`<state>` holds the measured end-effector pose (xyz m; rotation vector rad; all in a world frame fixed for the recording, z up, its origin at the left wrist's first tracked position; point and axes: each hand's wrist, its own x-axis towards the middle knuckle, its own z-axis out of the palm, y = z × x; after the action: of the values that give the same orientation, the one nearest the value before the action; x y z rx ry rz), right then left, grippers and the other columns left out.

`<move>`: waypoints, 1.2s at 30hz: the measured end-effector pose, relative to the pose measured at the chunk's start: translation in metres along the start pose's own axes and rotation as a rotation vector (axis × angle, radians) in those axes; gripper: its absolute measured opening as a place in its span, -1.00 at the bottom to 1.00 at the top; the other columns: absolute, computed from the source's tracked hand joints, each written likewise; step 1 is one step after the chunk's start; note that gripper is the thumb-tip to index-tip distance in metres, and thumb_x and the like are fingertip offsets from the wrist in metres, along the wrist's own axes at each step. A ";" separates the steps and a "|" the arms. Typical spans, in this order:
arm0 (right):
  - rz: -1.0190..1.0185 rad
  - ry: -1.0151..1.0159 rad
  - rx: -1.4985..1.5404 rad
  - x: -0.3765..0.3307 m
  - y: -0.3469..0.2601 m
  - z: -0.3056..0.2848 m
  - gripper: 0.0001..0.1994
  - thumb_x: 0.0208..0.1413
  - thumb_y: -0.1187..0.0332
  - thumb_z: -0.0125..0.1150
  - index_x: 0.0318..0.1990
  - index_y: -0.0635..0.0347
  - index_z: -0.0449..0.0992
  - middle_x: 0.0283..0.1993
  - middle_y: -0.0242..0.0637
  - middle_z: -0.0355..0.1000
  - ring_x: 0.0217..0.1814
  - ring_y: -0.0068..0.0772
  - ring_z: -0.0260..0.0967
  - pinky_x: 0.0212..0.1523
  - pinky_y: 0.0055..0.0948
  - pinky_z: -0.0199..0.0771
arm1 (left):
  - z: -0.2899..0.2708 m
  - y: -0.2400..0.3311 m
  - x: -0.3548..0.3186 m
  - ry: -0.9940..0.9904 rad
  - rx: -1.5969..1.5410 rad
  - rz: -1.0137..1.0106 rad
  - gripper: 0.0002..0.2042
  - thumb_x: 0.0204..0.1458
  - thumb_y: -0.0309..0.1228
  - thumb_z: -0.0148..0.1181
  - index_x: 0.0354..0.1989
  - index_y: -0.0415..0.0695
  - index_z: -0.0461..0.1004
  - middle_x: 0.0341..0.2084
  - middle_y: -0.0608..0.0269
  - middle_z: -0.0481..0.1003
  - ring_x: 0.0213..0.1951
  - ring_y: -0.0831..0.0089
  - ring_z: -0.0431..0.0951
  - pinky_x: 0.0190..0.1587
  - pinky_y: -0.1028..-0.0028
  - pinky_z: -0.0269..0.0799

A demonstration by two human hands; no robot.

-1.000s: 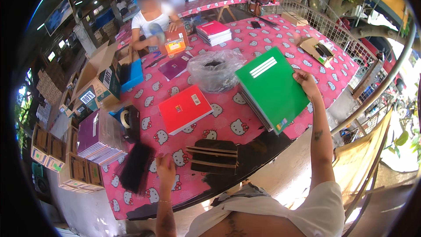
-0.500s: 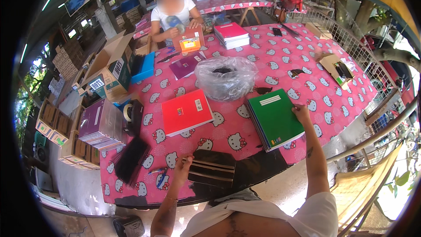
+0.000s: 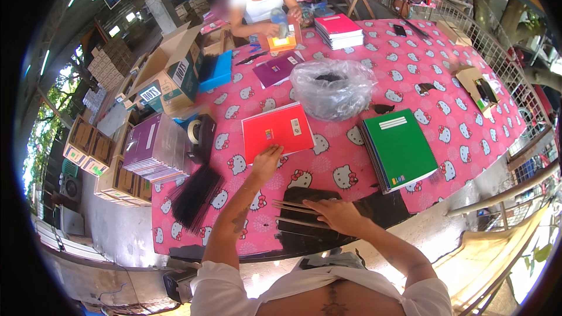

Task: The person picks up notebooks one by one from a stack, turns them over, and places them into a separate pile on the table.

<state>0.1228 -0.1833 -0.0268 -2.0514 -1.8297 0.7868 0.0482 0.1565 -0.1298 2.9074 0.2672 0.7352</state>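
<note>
A red notebook lies on the pink patterned table cover, and my left hand grips its near edge, with the fingers over the cover. My right hand rests with its fingers stretched out on a dark board with pale strips at the near table edge. Part of the board is hidden under that hand. To the right lies a stack of spiral notebooks with a green notebook on top; neither hand touches it. Black wire-like strands lie in a bundle left of my left forearm.
A clear plastic bag with dark contents sits mid-table. Purple notebooks are stacked at the left, beside a tape dispenser. Across the table, a person handles an orange-covered notebook near a pink notebook stack.
My left hand has gone from the dark striped board to the red notebook. My right hand has left the green notebook and come down on that board. The whole view has shifted.
</note>
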 end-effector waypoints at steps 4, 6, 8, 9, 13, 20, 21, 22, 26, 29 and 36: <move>-0.178 0.349 0.317 0.010 0.028 -0.003 -0.38 0.18 0.17 0.31 0.36 0.13 0.31 0.17 -0.03 0.48 0.07 -0.04 0.52 0.11 -0.23 0.49 | -0.036 0.016 0.037 -0.506 -0.266 -0.418 -0.68 0.21 -0.36 0.18 0.11 -0.15 0.52 -0.05 -0.10 0.58 0.02 0.04 0.60 0.05 0.18 0.57; -0.122 0.367 0.412 0.035 0.033 -0.012 -0.44 0.20 0.22 0.29 0.33 0.17 0.35 0.15 -0.03 0.49 0.06 -0.07 0.54 0.10 -0.26 0.49 | -0.011 -0.005 0.013 -0.145 -0.273 -0.167 -0.68 0.22 -0.32 0.17 0.11 -0.13 0.53 -0.04 -0.07 0.59 0.02 0.06 0.61 0.04 0.18 0.57; 0.017 0.465 0.671 0.060 0.055 -0.011 -0.47 0.24 0.19 0.26 0.30 0.21 0.39 0.14 0.01 0.48 0.10 -0.21 0.53 0.13 -0.31 0.47 | 0.006 -0.005 0.011 0.068 0.068 0.085 -0.68 0.22 -0.28 0.15 0.09 -0.12 0.54 -0.02 0.00 0.59 0.02 0.12 0.61 0.11 0.18 0.51; 0.008 0.469 0.669 0.069 0.057 -0.006 -0.47 0.24 0.19 0.26 0.30 0.21 0.39 0.14 0.01 0.48 0.10 -0.21 0.53 0.13 -0.31 0.47 | 0.012 -0.009 0.006 0.073 0.076 0.088 -0.68 0.22 -0.28 0.15 0.09 -0.12 0.54 -0.02 0.00 0.59 0.02 0.12 0.61 0.11 0.18 0.51; 0.099 0.451 0.811 0.080 0.081 0.017 -0.48 0.25 0.18 0.27 0.29 0.21 0.40 0.10 -0.11 0.52 0.09 -0.32 0.50 0.13 -0.35 0.45 | 0.009 -0.011 0.010 -0.038 -0.116 -0.072 -0.67 0.22 -0.25 0.15 0.11 -0.07 0.53 -0.01 0.04 0.59 0.00 0.09 0.62 0.11 0.17 0.50; 0.091 0.534 0.891 0.098 0.110 0.039 -0.48 0.24 0.20 0.26 0.28 0.28 0.40 0.08 -0.08 0.52 0.11 -0.26 0.46 0.16 -0.32 0.43 | -0.009 -0.006 0.018 -0.098 -0.156 -0.149 -0.75 0.28 -0.23 0.06 -0.02 -0.03 0.56 -0.24 0.03 0.64 -0.12 0.03 0.64 -0.11 0.05 0.54; 0.086 0.526 0.887 0.108 0.114 0.034 -0.48 0.24 0.20 0.26 0.28 0.28 0.40 0.08 -0.08 0.52 0.11 -0.26 0.46 0.16 -0.32 0.43 | -0.001 -0.007 0.013 -0.092 -0.155 -0.158 -0.75 0.28 -0.23 0.06 -0.02 -0.03 0.56 -0.24 0.03 0.64 -0.12 0.03 0.64 -0.11 0.05 0.54; 0.161 0.506 0.903 0.121 0.119 0.029 -0.44 0.22 0.22 0.26 0.30 0.32 0.36 0.11 -0.03 0.49 0.17 -0.18 0.43 0.20 -0.27 0.42 | 0.006 -0.006 0.009 0.058 -0.159 -0.126 -0.74 0.28 -0.20 0.06 -0.04 -0.04 0.55 -0.33 0.01 0.63 -0.19 -0.01 0.64 -0.16 0.05 0.53; 0.365 0.707 0.220 0.173 0.145 0.016 -0.31 0.15 0.26 0.29 0.39 0.31 0.21 0.20 0.13 0.39 0.28 0.00 0.37 0.27 -0.16 0.36 | 0.012 -0.009 0.031 -0.010 -0.181 -0.455 -0.73 0.27 -0.17 0.09 -0.08 -0.09 0.55 -0.50 -0.05 0.57 -0.37 -0.10 0.61 -0.31 0.06 0.52; 0.204 0.820 0.238 0.195 0.157 0.026 -0.29 0.09 0.26 0.30 0.38 0.32 0.21 0.22 0.07 0.34 0.26 0.13 0.33 0.24 -0.06 0.39 | 0.013 -0.016 0.033 0.127 -0.306 -0.491 -0.74 0.26 -0.18 0.11 -0.14 -0.11 0.56 -0.50 -0.07 0.56 -0.40 -0.10 0.60 -0.38 0.03 0.47; 0.256 0.626 -0.080 0.207 0.104 -0.020 -0.32 0.06 0.19 0.36 0.31 0.23 0.28 0.22 -0.12 0.33 0.31 0.00 0.30 0.18 0.05 0.41 | 0.011 -0.017 0.013 0.180 -0.279 -0.539 -0.76 0.26 -0.19 0.12 -0.18 -0.11 0.58 -0.52 -0.06 0.55 -0.43 -0.09 0.60 -0.41 0.03 0.44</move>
<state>0.2299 0.0052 -0.1111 -2.2646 -1.2854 0.0855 0.0629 0.1751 -0.1366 2.3448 0.8493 0.8480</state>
